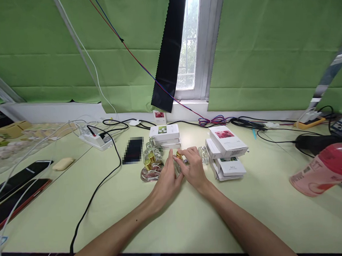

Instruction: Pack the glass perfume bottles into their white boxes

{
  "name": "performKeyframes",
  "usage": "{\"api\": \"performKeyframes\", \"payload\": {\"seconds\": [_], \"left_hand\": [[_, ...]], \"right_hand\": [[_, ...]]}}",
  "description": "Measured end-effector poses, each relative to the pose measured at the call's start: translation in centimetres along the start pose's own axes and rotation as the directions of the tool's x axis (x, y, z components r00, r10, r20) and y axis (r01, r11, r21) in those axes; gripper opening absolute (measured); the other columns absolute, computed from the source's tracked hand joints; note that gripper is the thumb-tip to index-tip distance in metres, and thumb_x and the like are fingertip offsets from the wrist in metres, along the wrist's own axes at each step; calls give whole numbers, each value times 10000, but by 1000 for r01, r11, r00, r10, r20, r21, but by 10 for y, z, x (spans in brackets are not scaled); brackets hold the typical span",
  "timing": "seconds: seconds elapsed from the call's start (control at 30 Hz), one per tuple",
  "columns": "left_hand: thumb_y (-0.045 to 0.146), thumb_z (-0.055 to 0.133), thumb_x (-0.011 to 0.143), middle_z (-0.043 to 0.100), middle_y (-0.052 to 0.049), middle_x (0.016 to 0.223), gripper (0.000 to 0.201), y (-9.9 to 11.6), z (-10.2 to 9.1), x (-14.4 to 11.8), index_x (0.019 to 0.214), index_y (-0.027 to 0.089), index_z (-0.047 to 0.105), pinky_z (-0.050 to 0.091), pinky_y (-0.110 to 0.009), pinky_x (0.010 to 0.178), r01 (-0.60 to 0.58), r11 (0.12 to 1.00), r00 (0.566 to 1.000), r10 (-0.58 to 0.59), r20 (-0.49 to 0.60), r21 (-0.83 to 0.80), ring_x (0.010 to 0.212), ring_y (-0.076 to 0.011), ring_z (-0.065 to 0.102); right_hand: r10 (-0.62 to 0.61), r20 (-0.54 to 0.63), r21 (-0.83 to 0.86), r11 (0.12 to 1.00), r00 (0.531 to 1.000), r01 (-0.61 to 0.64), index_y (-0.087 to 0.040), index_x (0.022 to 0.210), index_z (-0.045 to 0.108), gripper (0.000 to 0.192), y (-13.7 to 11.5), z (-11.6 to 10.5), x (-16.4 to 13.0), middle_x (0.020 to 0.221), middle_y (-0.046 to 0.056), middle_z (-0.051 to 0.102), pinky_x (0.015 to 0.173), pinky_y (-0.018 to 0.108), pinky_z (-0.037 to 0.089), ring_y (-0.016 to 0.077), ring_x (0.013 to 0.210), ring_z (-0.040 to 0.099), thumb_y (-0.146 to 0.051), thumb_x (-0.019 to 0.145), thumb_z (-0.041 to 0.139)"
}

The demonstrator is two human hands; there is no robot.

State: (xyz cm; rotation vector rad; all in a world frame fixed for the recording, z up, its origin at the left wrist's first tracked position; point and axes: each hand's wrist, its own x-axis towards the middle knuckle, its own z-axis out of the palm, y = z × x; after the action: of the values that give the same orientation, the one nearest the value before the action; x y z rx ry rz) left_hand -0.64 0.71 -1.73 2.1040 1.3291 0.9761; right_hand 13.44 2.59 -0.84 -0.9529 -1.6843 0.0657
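- bottle with gold cap pinched between both hands on the table; left hand steadies the glass, right hand fingers closed on the cap
- just left of grip: capped bottles; looks like those are done
- right of grip: boxes, unopened as far as visible

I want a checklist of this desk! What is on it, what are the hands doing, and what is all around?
Surface: pale green table.
Job's things: small gold-capped bottle held between both hands; more glass bottles to its left.
Clutter: white boxes on the right, box stack behind, phones far left, pink bottle lying on its side.
Hands: left hand and right hand closed around the bottle.
Cables: black cable across the table, power strip.
Surroundings: green curtains, window.
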Motion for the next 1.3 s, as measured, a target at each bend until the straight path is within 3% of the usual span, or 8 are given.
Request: {"api": "performKeyframes", "payload": {"seconds": [0.37,0.7,1.3], "left_hand": [[312,537,925,594,-163,1346,869,-1,0,0,1636,180,56,476,-447,1034,-45,999,999,45,-19,-4,1201,-299,603],[324,529,930,604,-170,1324,867,-1,-1,-1,1636,162,53,476,-455,1027,-3,1000,1000,3,3,8,1171,-303,619],[350,534,935,606,-169,1329,858,2,-1,0,1635,162,75,469,-446,1040,-2,1000,1000,2,-11,6,1174,-299,625]], "right_hand": [[-14,-4,53,999,1000,14,-207,1115,651,188,-2,0,-2,945,77,694,830,402,538,260,973,562,-156,949,580],[13,14,96,995,1000,-15,-210,1080,628,181,0,1,-1,970,82,688,834,404,550,255,985,582,-128,948,534],[100,15,42,994,995,-100,-228,913,595,95,-1,2,3,919,46,676,779,356,511,233,906,576,-150,890,644]]}}
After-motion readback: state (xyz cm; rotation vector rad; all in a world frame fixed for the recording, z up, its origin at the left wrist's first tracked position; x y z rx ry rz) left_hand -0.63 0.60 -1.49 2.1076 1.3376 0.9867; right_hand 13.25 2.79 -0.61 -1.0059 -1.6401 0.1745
